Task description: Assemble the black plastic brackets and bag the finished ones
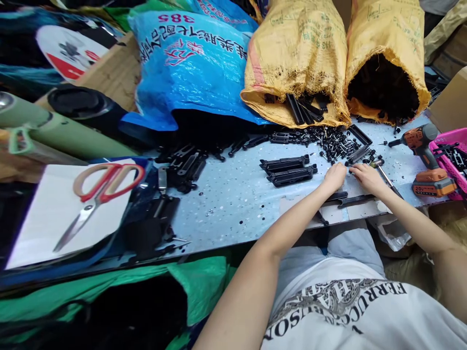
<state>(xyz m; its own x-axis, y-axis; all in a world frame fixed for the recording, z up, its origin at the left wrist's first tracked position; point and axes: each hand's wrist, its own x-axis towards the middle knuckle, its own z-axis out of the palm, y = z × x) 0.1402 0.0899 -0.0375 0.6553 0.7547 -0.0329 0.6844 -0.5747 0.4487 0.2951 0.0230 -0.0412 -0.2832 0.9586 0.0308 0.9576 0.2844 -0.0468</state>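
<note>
My left hand (335,176) is closed, fingertips pinched beside the pile of small screws and black fittings (337,142). Close to its right, my right hand (367,178) has its fingers bent together at the tips; whatever either hand holds is too small to make out. Beneath my wrists, long black plastic parts (355,200) lie on a pale cardboard sheet (321,221). A hammer-like metal tool (388,179) rests just right of my right hand. Two black plastic assemblies (290,170) sit side by side to the left of my hands.
An orange cordless driver (425,155) stands at the right by a pink basket (452,163). Yellow woven sacks (299,48) and a blue sack (193,73) line the back. Scissors (98,194) lie on white paper at the left, near more black parts (186,167).
</note>
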